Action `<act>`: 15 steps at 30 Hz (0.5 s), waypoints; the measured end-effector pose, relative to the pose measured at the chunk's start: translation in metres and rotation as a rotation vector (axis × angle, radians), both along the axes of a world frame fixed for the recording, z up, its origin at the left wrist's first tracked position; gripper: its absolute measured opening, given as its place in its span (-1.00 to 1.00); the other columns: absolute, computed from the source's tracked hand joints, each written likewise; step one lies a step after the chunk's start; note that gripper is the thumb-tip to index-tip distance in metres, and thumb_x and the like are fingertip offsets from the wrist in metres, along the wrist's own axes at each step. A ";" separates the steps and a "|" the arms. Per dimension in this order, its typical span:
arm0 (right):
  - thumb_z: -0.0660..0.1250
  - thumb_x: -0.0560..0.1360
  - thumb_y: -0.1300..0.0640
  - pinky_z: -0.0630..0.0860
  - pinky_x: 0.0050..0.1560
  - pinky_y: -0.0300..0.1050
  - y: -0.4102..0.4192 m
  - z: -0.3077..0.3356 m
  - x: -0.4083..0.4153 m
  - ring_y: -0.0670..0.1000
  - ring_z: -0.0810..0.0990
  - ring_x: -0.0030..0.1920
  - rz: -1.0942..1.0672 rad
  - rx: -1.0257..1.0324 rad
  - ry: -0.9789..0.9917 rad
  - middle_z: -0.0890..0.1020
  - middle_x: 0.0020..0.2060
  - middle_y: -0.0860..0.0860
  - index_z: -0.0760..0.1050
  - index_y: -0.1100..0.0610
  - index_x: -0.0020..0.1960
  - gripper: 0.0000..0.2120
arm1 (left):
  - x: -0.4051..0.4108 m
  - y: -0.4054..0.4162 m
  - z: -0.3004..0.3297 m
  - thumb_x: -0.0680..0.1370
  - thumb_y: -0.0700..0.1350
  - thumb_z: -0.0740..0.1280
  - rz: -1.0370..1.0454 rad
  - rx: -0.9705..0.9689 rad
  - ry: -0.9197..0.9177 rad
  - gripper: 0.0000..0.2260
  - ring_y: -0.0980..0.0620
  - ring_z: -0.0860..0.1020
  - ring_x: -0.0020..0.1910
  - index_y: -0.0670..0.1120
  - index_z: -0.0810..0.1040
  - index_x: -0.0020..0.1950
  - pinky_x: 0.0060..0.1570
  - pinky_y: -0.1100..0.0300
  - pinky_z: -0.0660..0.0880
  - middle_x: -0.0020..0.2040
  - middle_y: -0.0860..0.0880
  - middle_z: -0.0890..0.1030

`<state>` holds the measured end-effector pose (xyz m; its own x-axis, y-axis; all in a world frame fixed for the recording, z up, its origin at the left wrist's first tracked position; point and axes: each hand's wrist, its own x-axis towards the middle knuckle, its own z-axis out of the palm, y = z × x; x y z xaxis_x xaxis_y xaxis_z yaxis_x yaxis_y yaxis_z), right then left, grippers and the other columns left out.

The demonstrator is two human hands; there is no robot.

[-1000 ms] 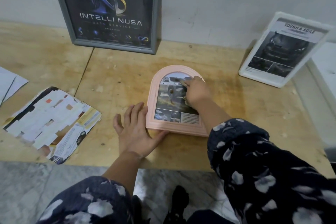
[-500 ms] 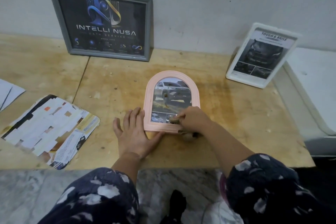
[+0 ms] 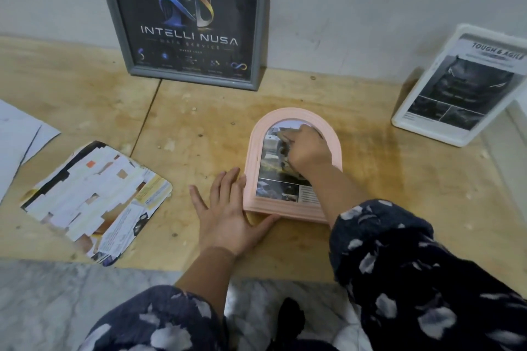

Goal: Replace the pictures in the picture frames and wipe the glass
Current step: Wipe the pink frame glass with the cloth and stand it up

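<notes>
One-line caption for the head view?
Right hand wipes the glass of the pink arched frame while the left hand steadies it.

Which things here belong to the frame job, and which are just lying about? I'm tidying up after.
In the job:
pink frame, flat on the table
cloth in right hand
left hand, steadying
grey frame
white frame

Lying about:
taped sheet
white papers

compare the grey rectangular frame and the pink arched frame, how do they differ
The grey rectangular frame stands leaning against the wall; the pink arched frame lies flat on the wooden table. The grey one is untouched; the pink one has both hands on it. Both hold pictures.
</notes>
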<state>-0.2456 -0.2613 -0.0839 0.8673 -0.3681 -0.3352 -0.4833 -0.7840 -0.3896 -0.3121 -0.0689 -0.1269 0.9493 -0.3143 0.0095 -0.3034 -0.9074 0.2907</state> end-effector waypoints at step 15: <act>0.22 0.56 0.23 0.47 0.10 -0.17 0.015 0.038 -0.068 0.04 0.55 0.09 0.082 0.244 0.208 0.59 0.19 0.07 0.58 0.12 0.20 -0.73 | -0.003 0.000 0.000 0.28 0.58 0.06 0.000 0.018 -0.008 -0.10 0.03 0.19 0.48 0.00 0.33 0.41 0.40 -0.36 -0.10 0.45 0.07 0.28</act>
<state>-0.3134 -0.2463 -0.0459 0.7945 -0.1875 -0.5777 -0.5116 -0.7192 -0.4702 -0.3150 -0.0689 -0.1273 0.9492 -0.3144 0.0109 -0.3054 -0.9127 0.2715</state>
